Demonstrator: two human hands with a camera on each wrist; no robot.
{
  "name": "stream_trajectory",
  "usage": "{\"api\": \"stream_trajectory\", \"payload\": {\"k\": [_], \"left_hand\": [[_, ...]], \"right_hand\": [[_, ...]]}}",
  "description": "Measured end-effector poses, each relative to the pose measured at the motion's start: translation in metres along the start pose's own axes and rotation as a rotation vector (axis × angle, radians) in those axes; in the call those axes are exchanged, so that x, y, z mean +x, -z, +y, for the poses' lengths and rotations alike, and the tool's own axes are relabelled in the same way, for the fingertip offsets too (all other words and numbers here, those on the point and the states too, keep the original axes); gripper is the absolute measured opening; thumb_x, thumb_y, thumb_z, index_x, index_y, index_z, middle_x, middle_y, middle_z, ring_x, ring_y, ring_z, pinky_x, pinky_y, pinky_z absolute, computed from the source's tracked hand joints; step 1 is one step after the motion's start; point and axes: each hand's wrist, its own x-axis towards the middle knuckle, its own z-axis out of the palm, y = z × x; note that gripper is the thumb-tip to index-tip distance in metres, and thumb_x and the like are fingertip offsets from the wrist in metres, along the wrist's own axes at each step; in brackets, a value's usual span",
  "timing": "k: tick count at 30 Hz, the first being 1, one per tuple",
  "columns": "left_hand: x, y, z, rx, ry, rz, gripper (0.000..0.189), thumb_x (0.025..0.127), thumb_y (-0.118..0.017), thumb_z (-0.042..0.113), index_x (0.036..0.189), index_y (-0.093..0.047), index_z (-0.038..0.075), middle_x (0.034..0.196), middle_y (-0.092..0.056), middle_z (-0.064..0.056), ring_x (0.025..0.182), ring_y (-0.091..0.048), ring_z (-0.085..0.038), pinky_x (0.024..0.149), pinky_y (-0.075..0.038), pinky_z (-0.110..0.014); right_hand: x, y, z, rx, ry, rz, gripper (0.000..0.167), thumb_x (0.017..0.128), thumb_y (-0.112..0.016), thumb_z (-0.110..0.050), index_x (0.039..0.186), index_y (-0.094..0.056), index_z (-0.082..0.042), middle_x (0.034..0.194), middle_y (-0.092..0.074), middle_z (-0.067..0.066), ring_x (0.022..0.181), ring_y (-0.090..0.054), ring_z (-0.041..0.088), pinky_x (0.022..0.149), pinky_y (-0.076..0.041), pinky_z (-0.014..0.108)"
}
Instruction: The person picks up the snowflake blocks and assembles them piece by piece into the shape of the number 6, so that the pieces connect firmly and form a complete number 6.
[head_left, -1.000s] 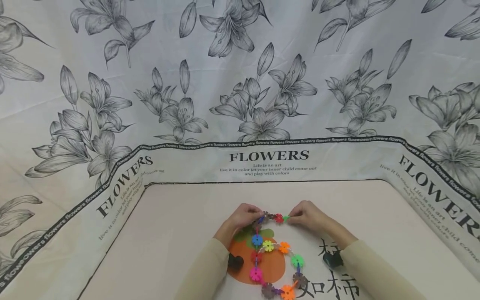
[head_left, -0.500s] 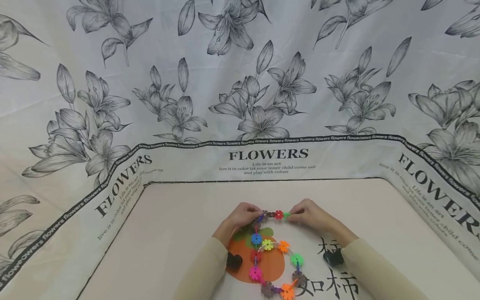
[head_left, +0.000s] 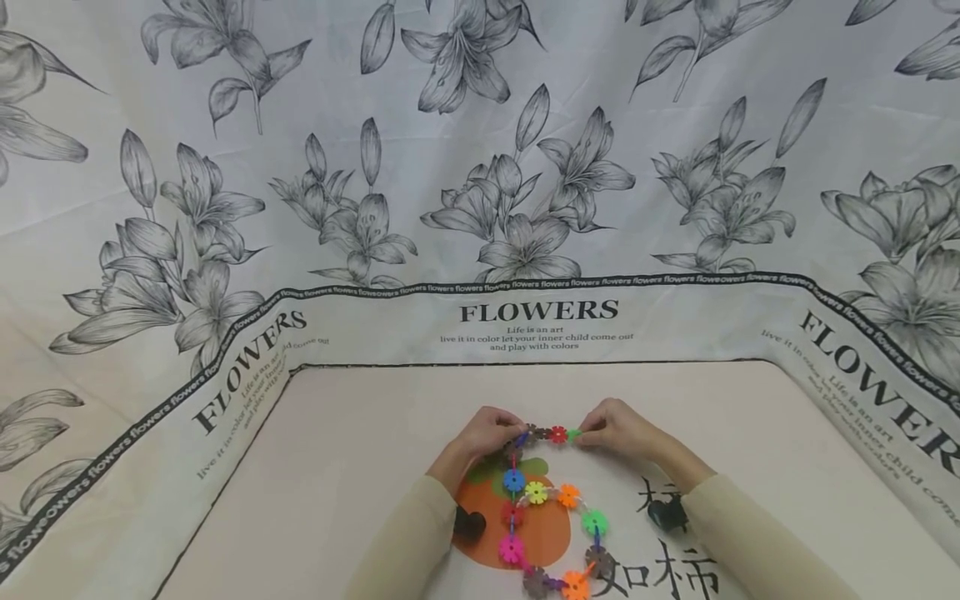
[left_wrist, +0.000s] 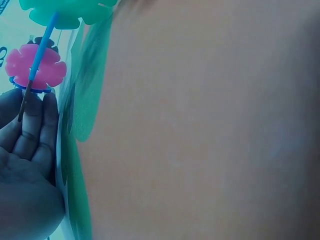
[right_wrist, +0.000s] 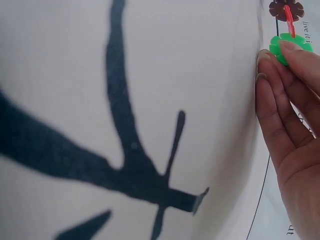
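Colourful plastic snowflake discs, slotted into one another, form a chain (head_left: 513,481) on the table, curved like a figure 6. Its upper left bend is pinched by my left hand (head_left: 487,435) at a brown disc. At the chain's upper right end, my right hand (head_left: 621,430) grips a green disc (right_wrist: 286,46) between thumb and fingers. A red disc (head_left: 558,434) sits beside that green one. In the left wrist view, tinted blue, a pink disc (left_wrist: 36,69) touches my left fingertips (left_wrist: 31,105). The lower loop lies flat, touched by neither hand.
The cloth-covered table (head_left: 337,483) carries a printed orange persimmon (head_left: 551,533) and black characters (head_left: 686,571). Dark wrist cameras, one of them a black camera (head_left: 471,523), sit under the sleeves. A white flower-printed curtain (head_left: 540,325) rises behind and at both sides.
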Motion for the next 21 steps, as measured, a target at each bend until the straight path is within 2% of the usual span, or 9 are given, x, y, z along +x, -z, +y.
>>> {"api": "stream_trajectory", "payload": {"k": [12, 17, 21], "left_hand": [[0.0013, -0.0002, 0.0003, 0.018, 0.018, 0.012, 0.014, 0.096, -0.073, 0.021, 0.096, -0.078, 0.008, 0.091, -0.07, 0.001, 0.082, -0.056, -0.013, 0.072, -0.046, -0.027], [-0.0005, -0.0007, -0.0014, 0.012, -0.016, 0.006, 0.015, 0.096, -0.072, 0.019, 0.095, -0.079, 0.005, 0.088, -0.069, 0.0, 0.076, -0.054, -0.013, 0.066, -0.044, -0.027], [-0.0024, 0.0012, -0.0001, -0.006, -0.018, -0.011, 0.017, 0.097, -0.071, 0.02, 0.097, -0.079, 0.005, 0.086, -0.067, -0.001, 0.073, -0.052, -0.013, 0.062, -0.042, -0.026]], "right_hand": [[0.004, 0.0008, -0.0043, -0.059, 0.001, -0.016, 0.006, 0.088, -0.079, -0.011, 0.085, -0.081, -0.008, 0.083, -0.076, 0.0, 0.07, -0.058, 0.013, 0.063, -0.048, 0.023], [0.0026, -0.001, -0.004, -0.067, 0.02, -0.017, 0.005, 0.088, -0.08, -0.013, 0.085, -0.082, -0.009, 0.082, -0.077, -0.001, 0.068, -0.058, 0.011, 0.063, -0.048, 0.023], [0.0018, -0.0009, -0.0033, -0.053, 0.016, -0.006, 0.006, 0.088, -0.08, -0.014, 0.085, -0.082, -0.01, 0.082, -0.077, -0.001, 0.069, -0.059, 0.011, 0.064, -0.048, 0.023]]}}
